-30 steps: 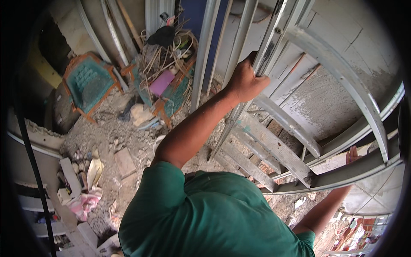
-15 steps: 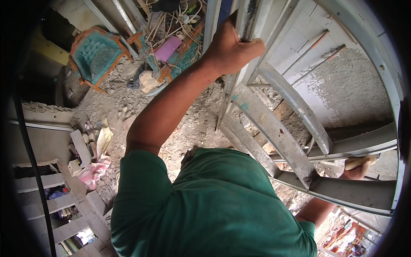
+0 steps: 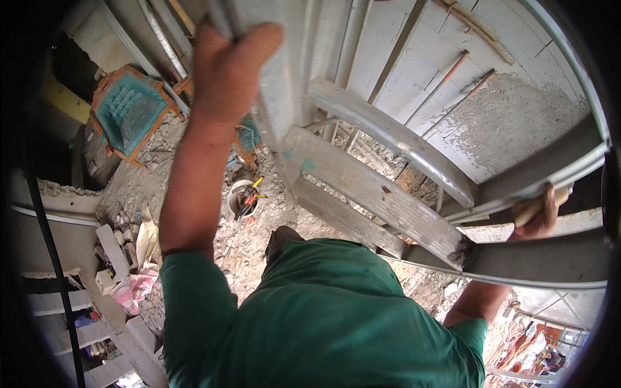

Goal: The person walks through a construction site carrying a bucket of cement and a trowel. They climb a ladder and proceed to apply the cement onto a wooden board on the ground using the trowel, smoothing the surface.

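A metal ladder point(image 3: 375, 184) with wide, worn steps stands tilted in front of me and to my right. My left hand point(image 3: 229, 71), arm stretched forward, is closed around the upper part of its left rail; the fingertips are hidden and slightly blurred. Beyond the right rail point(image 3: 537, 265), my right hand point(image 3: 538, 216) is closed on a pale tan, elongated object point(image 3: 543, 204) whose kind I cannot make out. That hand is partly hidden by the ladder and lies close to its rail.
Rubble covers the floor point(image 3: 255, 252). A white bucket point(image 3: 236, 194) with yellow-handled tools stands beyond my foot. A teal armchair point(image 3: 132, 110) sits far left. Broken blocks and pink cloth point(image 3: 136, 288) lie left. A partly plastered wall point(image 3: 517, 123) rises right; a black cable point(image 3: 55, 258) hangs left.
My left hand and the ladder's upper part have shifted left in view. The bucket of tools now shows. My right hand has risen slightly, still holding the tan object.
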A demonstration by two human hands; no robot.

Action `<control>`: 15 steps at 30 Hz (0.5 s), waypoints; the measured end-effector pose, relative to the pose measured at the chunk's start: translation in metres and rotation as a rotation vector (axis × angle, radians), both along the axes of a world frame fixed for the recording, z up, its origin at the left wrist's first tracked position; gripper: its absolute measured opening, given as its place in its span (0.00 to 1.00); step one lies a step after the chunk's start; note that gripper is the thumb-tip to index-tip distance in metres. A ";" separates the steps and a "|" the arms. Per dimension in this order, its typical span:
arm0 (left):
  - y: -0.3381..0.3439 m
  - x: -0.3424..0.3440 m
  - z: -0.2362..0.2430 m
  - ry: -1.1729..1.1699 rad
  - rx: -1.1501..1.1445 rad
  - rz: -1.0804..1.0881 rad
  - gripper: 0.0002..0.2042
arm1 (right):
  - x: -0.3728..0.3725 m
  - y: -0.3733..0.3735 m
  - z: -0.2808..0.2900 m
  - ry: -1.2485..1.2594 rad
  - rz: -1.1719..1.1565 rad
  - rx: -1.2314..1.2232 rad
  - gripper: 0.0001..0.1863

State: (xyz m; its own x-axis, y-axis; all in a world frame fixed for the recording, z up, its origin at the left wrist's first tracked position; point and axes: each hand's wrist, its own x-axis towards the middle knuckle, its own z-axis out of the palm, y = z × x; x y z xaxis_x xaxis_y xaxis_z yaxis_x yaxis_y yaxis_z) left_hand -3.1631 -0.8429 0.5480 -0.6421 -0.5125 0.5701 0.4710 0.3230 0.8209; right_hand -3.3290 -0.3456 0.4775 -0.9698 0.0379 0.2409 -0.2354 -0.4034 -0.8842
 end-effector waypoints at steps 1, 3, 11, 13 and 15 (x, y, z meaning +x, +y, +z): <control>-0.014 -0.002 0.010 -0.006 -0.073 -0.012 0.21 | -0.010 -0.014 0.010 0.006 0.020 0.006 0.31; -0.039 -0.003 0.018 0.012 -0.168 0.025 0.20 | -0.026 -0.061 0.015 0.018 0.087 -0.026 0.30; -0.147 -0.026 -0.005 -0.017 -0.064 0.170 0.23 | -0.080 -0.220 0.013 0.050 0.241 0.074 0.33; -0.178 -0.041 -0.016 -0.071 -0.098 0.208 0.24 | -0.097 -0.253 0.005 0.057 0.275 0.062 0.33; -0.217 -0.062 -0.051 -0.081 -0.120 0.292 0.22 | -0.118 -0.288 -0.007 0.051 0.311 0.047 0.33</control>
